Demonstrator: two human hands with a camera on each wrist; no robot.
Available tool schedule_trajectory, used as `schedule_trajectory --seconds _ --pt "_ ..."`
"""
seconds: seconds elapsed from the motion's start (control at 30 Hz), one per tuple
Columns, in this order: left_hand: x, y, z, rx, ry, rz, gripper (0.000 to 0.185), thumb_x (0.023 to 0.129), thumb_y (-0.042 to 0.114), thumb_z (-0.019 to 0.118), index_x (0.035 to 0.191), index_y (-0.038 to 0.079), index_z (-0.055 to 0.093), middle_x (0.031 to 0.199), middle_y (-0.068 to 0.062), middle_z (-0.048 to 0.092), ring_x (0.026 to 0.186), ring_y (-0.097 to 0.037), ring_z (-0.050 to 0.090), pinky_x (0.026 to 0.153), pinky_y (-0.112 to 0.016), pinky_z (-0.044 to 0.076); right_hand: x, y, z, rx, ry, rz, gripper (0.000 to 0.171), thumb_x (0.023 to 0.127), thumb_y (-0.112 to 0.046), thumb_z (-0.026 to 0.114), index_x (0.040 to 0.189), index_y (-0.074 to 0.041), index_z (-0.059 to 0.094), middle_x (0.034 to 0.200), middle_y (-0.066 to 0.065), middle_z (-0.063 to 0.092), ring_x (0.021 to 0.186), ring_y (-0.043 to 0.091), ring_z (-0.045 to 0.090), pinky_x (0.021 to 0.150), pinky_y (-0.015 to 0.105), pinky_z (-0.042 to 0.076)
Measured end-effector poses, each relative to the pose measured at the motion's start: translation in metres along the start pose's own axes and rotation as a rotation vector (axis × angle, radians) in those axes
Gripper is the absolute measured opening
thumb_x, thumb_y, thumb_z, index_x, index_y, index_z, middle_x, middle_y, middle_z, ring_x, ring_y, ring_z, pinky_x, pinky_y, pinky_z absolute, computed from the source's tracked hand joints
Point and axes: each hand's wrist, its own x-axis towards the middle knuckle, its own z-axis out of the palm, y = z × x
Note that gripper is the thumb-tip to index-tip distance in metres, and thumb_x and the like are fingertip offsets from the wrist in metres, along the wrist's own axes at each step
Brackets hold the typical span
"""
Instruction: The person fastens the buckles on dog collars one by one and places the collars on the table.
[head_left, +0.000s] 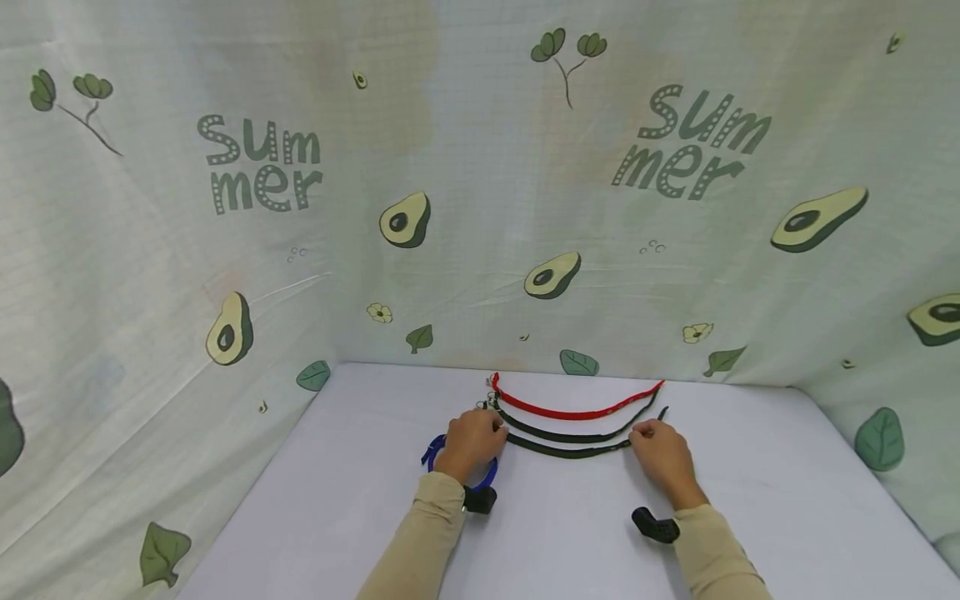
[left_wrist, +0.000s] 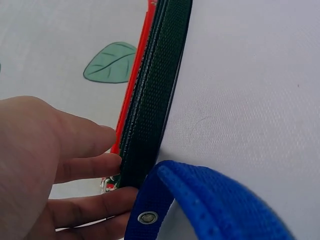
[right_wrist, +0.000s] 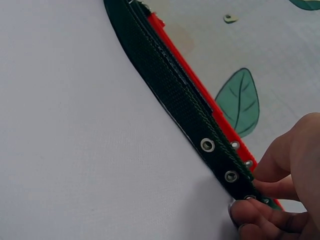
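The nearest dark green collar (head_left: 570,453) stretches in a shallow curve between both hands. My left hand (head_left: 472,442) holds its left end between thumb and fingers; the fingers partly hide that end. At the other end my right hand (head_left: 663,458) pinches the strap near its metal eyelets (right_wrist: 231,176), with a short tip sticking out beyond the fingers. Just behind it lies a second dark green collar (head_left: 562,436), and behind that a red collar (head_left: 558,414), both curved alike. A looped blue collar (left_wrist: 215,200) sits under and beside my left hand.
The collars lie on a white-covered table (head_left: 562,533). A printed cloth (head_left: 480,167) with avocados and leaves hangs along the table's back and sides. Black devices are on the left wrist (head_left: 480,500) and right wrist (head_left: 655,526).
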Motion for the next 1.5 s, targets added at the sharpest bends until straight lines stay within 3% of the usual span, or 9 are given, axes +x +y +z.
schedule_trajectory --seconds 0.3,0.5,0.8,0.93,1.07,1.2,1.33,1.5 --pt "0.002 0.001 -0.001 0.030 -0.024 0.012 0.023 0.091 0.028 0.074 0.110 0.015 0.077 0.107 -0.005 0.072 0.102 -0.029 0.065 0.089 -0.048 0.049 -0.002 -0.002 0.002 -0.018 -0.018 0.001 0.027 0.092 -0.019 0.056 0.107 -0.001 0.070 0.098 0.017 0.070 0.094 0.037 0.063 0.078 0.049 0.047" --pt "0.005 0.000 0.003 0.070 -0.041 -0.009 0.018 0.089 0.023 0.076 0.106 0.022 0.079 0.108 -0.001 0.073 0.102 -0.026 0.064 0.087 -0.045 0.050 -0.006 0.000 0.006 -0.036 -0.003 -0.003 0.023 0.091 -0.019 0.056 0.099 -0.003 0.069 0.095 0.015 0.069 0.092 0.036 0.063 0.078 0.050 0.046" --pt "-0.001 -0.005 0.001 0.103 -0.023 0.046 0.012 0.087 0.023 0.079 0.098 0.026 0.079 0.105 0.003 0.073 0.101 -0.023 0.066 0.082 -0.043 0.051 -0.018 0.000 0.013 -0.009 0.073 -0.043 0.016 0.089 -0.017 0.058 0.090 -0.006 0.069 0.079 0.005 0.064 0.076 0.026 0.059 0.067 0.040 0.044" --pt "-0.009 -0.006 -0.005 0.078 0.038 0.087 0.013 0.088 0.023 0.079 0.100 0.025 0.079 0.100 0.004 0.074 0.098 -0.021 0.067 0.083 -0.044 0.051 -0.022 -0.002 0.013 -0.003 0.112 -0.064 0.015 0.089 -0.017 0.061 0.089 -0.005 0.070 0.078 0.005 0.064 0.075 0.025 0.059 0.066 0.040 0.045" --pt "-0.017 -0.004 -0.012 0.050 0.137 0.109 0.013 0.088 0.023 0.079 0.101 0.025 0.079 0.096 0.006 0.074 0.094 -0.018 0.068 0.084 -0.044 0.051 -0.028 -0.006 0.011 0.081 0.129 -0.020 0.017 0.091 -0.017 0.062 0.093 -0.004 0.071 0.084 0.007 0.067 0.075 0.022 0.061 0.068 0.035 0.047" --pt "-0.027 -0.002 -0.016 0.063 0.219 0.129 0.012 0.088 0.026 0.079 0.100 0.027 0.079 0.095 0.006 0.075 0.092 -0.016 0.069 0.083 -0.043 0.052 -0.035 -0.011 0.009 0.230 0.110 0.069 0.019 0.092 -0.015 0.063 0.100 0.000 0.071 0.093 0.013 0.068 0.069 0.014 0.066 0.061 0.025 0.050" --pt "-0.036 0.000 -0.015 0.023 0.237 0.142 0.013 0.090 0.029 0.077 0.103 0.027 0.078 0.098 0.007 0.075 0.092 -0.017 0.070 0.082 -0.042 0.052 -0.044 -0.016 0.009 0.324 0.113 0.125 0.022 0.092 -0.013 0.062 0.106 0.003 0.070 0.099 0.016 0.068 0.066 0.014 0.068 0.057 0.021 0.050" --pt "-0.038 -0.002 -0.008 -0.131 0.220 0.137 0.013 0.091 0.029 0.075 0.105 0.027 0.077 0.094 0.008 0.074 0.086 -0.013 0.067 0.072 -0.034 0.052 -0.052 -0.019 0.013 0.382 0.157 0.124 0.023 0.092 -0.010 0.061 0.110 0.002 0.068 0.101 0.015 0.068 0.067 0.009 0.066 0.058 0.022 0.051"
